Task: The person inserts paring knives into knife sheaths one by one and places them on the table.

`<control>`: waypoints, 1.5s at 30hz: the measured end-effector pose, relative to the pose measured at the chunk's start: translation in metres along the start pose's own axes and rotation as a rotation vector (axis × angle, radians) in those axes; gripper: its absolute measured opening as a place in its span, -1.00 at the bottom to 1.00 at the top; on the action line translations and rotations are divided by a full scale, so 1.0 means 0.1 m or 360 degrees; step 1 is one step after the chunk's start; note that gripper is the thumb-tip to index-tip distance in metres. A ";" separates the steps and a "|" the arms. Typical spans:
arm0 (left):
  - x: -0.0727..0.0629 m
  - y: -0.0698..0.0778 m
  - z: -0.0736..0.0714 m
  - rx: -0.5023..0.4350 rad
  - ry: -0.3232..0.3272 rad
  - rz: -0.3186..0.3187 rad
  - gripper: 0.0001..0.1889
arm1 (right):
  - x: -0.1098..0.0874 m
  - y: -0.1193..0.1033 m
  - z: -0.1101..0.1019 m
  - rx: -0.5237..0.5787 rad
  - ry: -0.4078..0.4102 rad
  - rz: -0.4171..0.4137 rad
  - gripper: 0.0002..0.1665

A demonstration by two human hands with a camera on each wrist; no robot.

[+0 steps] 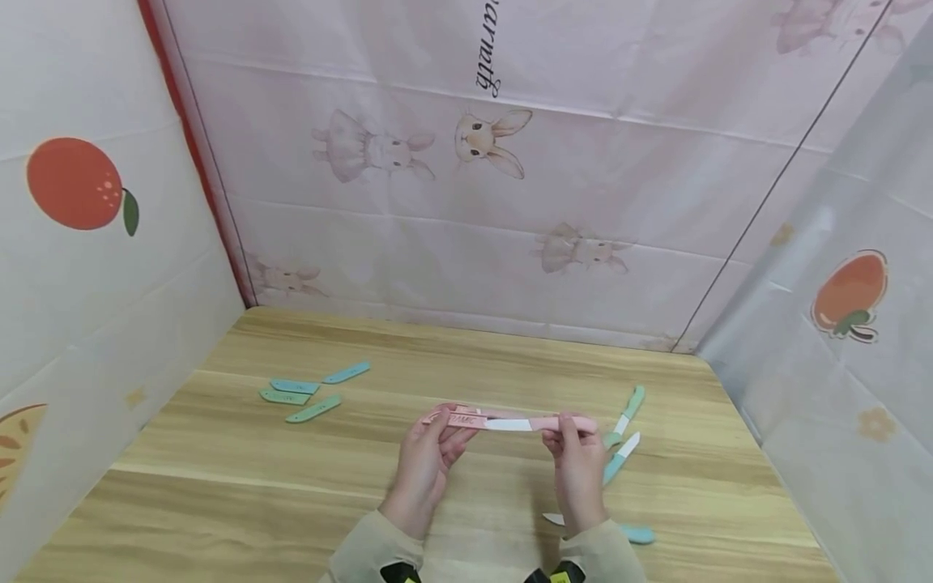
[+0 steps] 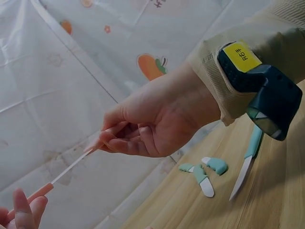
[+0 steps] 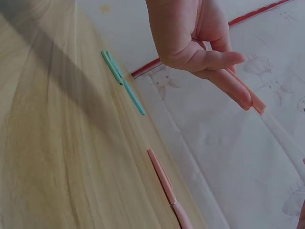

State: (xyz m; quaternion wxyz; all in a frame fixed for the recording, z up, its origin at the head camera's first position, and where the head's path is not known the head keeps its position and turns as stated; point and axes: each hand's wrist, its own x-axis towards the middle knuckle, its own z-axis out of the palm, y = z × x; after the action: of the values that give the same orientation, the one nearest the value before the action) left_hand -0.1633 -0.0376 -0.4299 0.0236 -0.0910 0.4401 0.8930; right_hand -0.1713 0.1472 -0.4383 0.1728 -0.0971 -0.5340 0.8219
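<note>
Between both hands, raised over the table, is a small knife with a pink handle (image 1: pixel 583 423) and a white blade (image 1: pixel 509 424). My left hand (image 1: pixel 426 457) pinches a pink blade sheath (image 1: pixel 466 419), and the blade's far end meets its mouth. With thumb and fingers my right hand (image 1: pixel 579 478) grips the handle. In the left wrist view, the bare blade (image 2: pixel 71 166) spans the gap between the hands. The right wrist view has the left hand (image 3: pixel 200 47) around the sheath (image 3: pixel 257 102). Another pink sheath-like piece (image 3: pixel 162 176) lies on the table there.
Blue sheaths (image 1: pixel 295 386) and green sheaths (image 1: pixel 313 409) lie at the left of the wooden table (image 1: pixel 240 486). Right of the hands are a green-handled knife (image 1: pixel 632 401) and blue-handled knives (image 1: pixel 619 461), blades bare. Printed cloth walls (image 1: pixel 437 243) enclose the back and sides.
</note>
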 end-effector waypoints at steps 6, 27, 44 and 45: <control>0.00 -0.01 -0.01 -0.0039 0.0026 0.0017 -0.65 | -0.01 0.06 0.03 -0.0008 -0.0018 0.0026 -0.83; -0.03 -0.04 0.02 -0.0061 0.0056 -0.0004 -0.72 | -0.09 0.05 0.10 -0.0041 -0.0026 0.0073 -0.86; -0.02 -0.05 0.02 -0.0102 0.0107 -0.0007 -0.69 | -0.10 0.10 0.10 -0.0060 -0.0053 0.0056 -0.86; -0.02 -0.05 0.02 -0.0102 0.0108 -0.0009 -0.69 | -0.10 0.10 0.10 -0.0064 -0.0053 0.0055 -0.86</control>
State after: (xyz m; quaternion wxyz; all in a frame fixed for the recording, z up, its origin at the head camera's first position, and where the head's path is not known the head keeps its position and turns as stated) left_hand -0.1616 -0.0325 -0.4321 0.0081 -0.1233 0.4115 0.9030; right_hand -0.1674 0.1309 -0.4438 0.1478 -0.0959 -0.5514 0.8154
